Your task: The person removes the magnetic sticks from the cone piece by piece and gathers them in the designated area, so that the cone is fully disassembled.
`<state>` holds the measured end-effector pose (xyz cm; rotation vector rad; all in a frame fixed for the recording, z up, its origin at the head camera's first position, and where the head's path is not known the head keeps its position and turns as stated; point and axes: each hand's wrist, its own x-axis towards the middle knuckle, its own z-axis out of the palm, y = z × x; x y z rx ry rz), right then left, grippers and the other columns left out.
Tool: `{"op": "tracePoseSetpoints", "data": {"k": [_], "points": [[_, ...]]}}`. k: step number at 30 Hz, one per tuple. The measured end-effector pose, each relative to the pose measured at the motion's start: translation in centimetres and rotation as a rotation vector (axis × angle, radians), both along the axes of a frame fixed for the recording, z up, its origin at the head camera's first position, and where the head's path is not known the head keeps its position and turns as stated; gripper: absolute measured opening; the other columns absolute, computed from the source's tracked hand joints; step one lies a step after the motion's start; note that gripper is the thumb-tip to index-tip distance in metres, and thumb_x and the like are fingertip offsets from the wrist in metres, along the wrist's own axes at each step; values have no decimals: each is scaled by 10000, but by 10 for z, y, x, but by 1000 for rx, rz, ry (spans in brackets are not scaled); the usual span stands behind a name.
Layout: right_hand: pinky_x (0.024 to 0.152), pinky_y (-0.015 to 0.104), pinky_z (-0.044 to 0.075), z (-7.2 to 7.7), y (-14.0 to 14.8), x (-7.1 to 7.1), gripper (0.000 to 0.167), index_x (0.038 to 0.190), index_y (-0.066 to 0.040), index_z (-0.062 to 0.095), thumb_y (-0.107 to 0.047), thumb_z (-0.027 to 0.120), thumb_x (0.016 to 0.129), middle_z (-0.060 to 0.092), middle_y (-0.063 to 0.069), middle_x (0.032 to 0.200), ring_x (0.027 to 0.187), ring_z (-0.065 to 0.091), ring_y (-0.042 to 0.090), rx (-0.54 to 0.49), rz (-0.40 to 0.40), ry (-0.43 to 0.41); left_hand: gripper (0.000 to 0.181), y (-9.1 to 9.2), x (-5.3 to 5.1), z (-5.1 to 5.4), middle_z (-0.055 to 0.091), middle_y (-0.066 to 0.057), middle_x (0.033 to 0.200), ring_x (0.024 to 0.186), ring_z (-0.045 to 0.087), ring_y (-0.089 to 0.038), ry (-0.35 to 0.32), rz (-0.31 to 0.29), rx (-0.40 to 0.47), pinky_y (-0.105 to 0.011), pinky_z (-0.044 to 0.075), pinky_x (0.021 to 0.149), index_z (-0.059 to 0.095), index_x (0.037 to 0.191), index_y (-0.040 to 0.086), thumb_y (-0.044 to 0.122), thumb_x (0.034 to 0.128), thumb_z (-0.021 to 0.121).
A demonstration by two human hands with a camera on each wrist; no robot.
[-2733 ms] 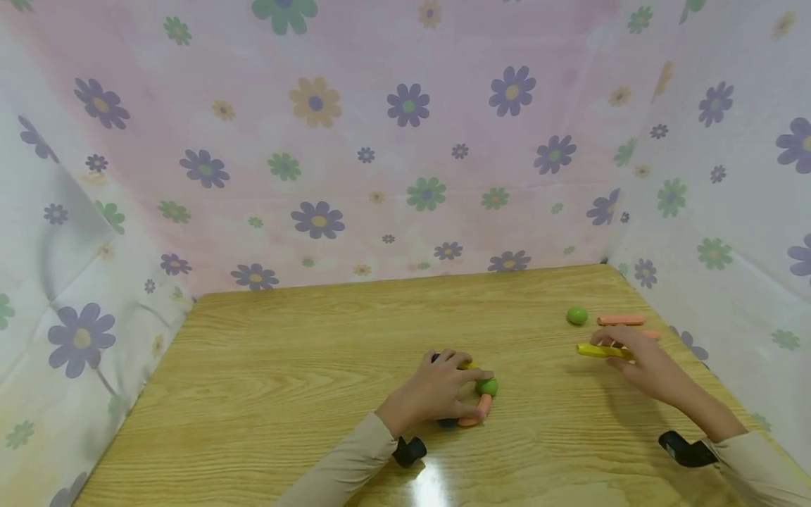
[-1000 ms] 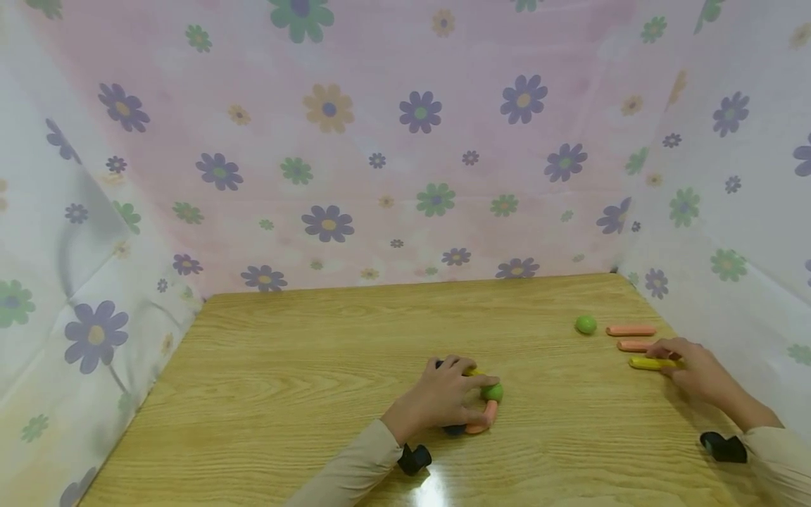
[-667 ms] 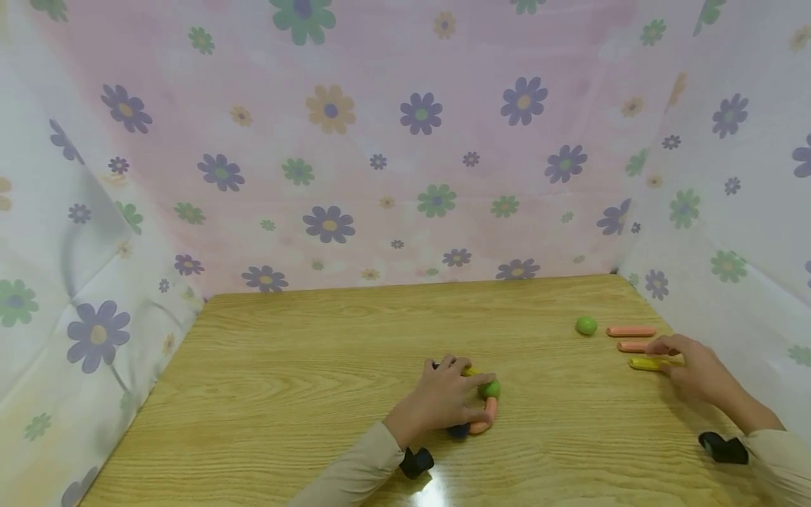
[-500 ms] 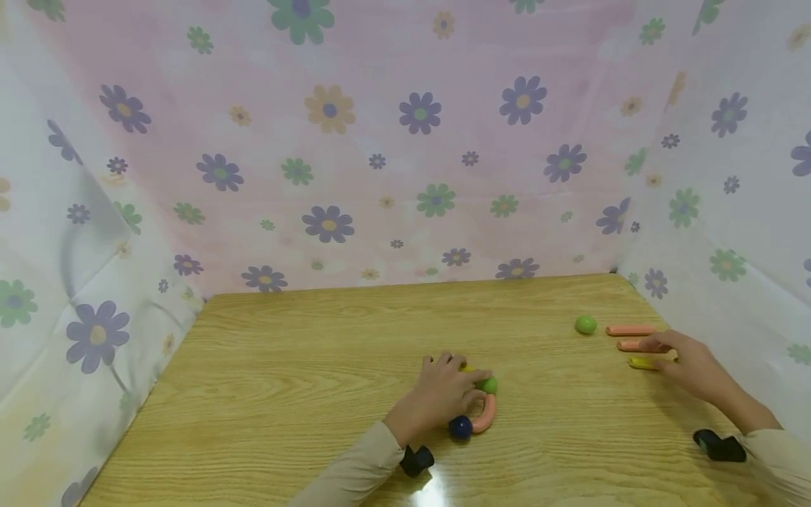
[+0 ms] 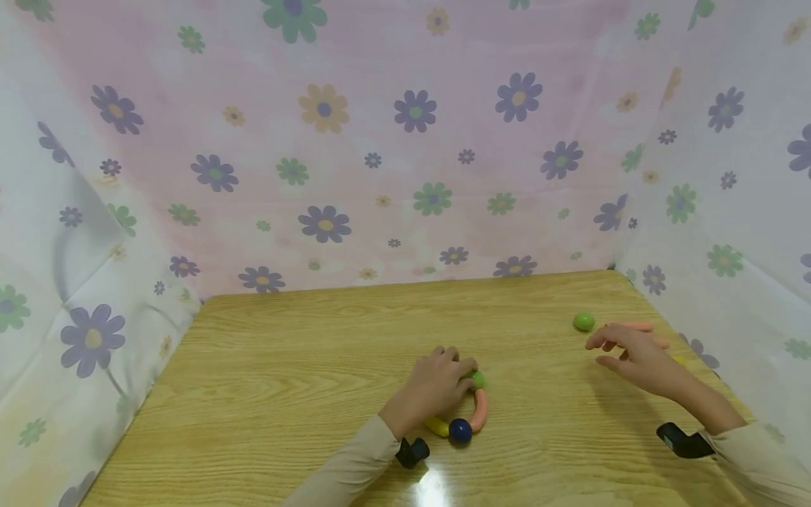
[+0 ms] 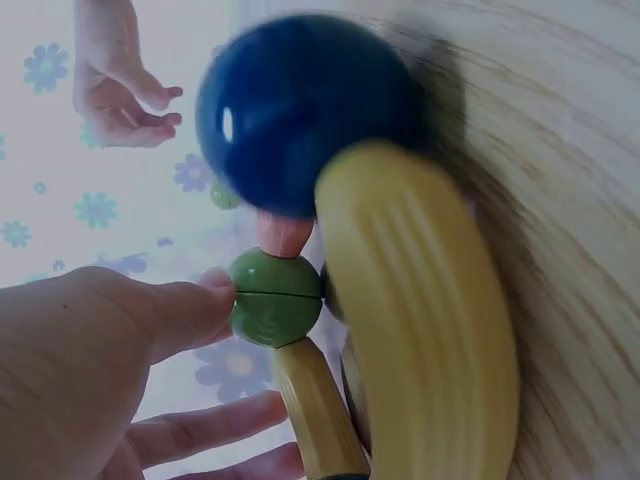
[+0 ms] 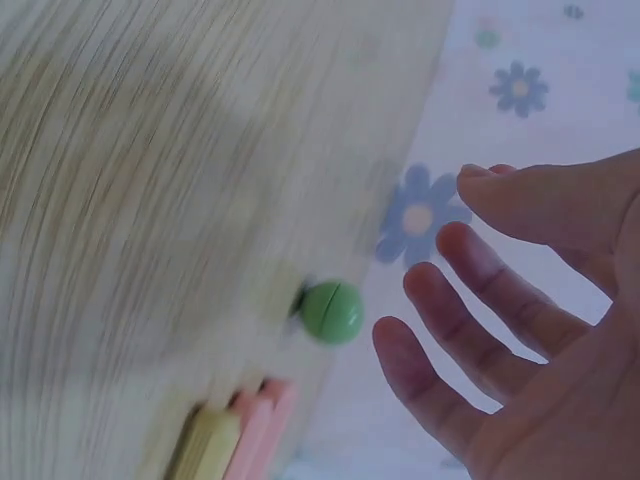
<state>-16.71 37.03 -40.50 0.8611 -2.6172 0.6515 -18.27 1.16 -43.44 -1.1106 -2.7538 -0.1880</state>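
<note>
My left hand [image 5: 432, 386] grips a curved run of pieces at the table's middle. Its thumb presses a green ball [image 6: 276, 298] in the left wrist view, with other fingers against a straight-looking yellow piece [image 6: 318, 405]. A curved pink piece [image 5: 481, 410] links the green ball to a dark blue ball [image 5: 460, 431], and a curved yellow piece [image 6: 425, 320] adjoins the blue one. The palm hides part of this run. My right hand [image 5: 646, 362] hovers over the table's right side, fingers spread and slightly bent, holding nothing.
Near the right edge lie a loose green ball [image 5: 584, 322], two pink sticks [image 7: 262, 425] and a yellow stick [image 7: 208, 442], partly behind my right hand in the head view. Flower-printed cloth [image 5: 355, 176] stands behind and beside the wooden table [image 5: 285, 352].
My right hand has let go of the yellow stick, leaving it on the table, and moved left. Under my left hand the run has shifted left, and the blue ball and curved yellow piece now show.
</note>
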Motion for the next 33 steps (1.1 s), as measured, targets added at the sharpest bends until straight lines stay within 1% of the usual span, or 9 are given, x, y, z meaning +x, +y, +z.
{"op": "tracePoseSetpoints", "data": {"k": [5,8,11,16,21,24,27,30,33], "points": [[557,255,463,5,-28,3,333,1014,-141,641,70,720,769,609,16,956,819,529,117,-22,71,-83,262,-4,-4,1,605,9,1008,815,546,-143,-59,18,2,-232,410,502,626,1135,266,430,955,530],[565,252,472,7,-45,5,334,1022,-153,635,63,714,780,609,8,961,810,549,129,-21,95,-108,247,-7,-8,1,595,23,985,783,525,-120,-106,-1,23,-215,389,502,619,1102,241,420,949,547],[574,253,480,7,-61,5,333,1026,-157,629,64,705,788,600,-3,974,811,560,161,-8,117,-143,249,-11,-10,0,586,25,973,758,502,-105,-138,-33,54,-199,368,495,619,1123,227,394,948,561],[580,257,485,4,-86,5,271,1031,-129,630,43,675,826,584,-10,997,827,561,202,-4,144,-241,271,-15,-10,-2,594,18,998,765,527,-96,-137,-57,52,-197,376,502,613,1200,260,375,968,531],[554,247,478,-4,-110,5,198,1039,-91,630,-7,659,863,597,34,1003,822,552,155,-51,172,-333,254,-18,-10,-4,586,20,1005,739,524,-67,-136,-65,46,-185,390,515,626,1177,268,375,969,528],[537,244,471,-10,-122,4,177,1037,-70,624,-19,658,870,604,77,997,812,555,140,-78,195,-356,240,-20,-10,-5,581,16,1017,752,526,-64,-170,-55,74,-187,417,555,640,1142,239,368,961,549],[557,249,477,-15,-134,2,177,1037,-48,619,-20,664,868,608,102,999,800,567,138,-93,213,-378,217,-22,-11,-4,587,10,1024,790,547,-72,-252,-23,132,-203,446,614,645,1092,207,352,941,586],[603,260,492,-21,-144,-1,197,1044,-31,614,-33,678,858,613,100,1001,782,574,112,-103,219,-421,198,-25,-12,-4,596,15,1010,807,560,-73,-371,14,221,-216,455,637,641,1047,185,331,915,628],[635,269,505,-27,-152,-4,222,1043,-31,607,-65,703,845,610,94,968,757,587,102,-119,225,-481,192,-29,-13,-5,610,21,977,792,563,-60,-485,25,324,-220,459,631,638,1018,168,311,892,667]]}}
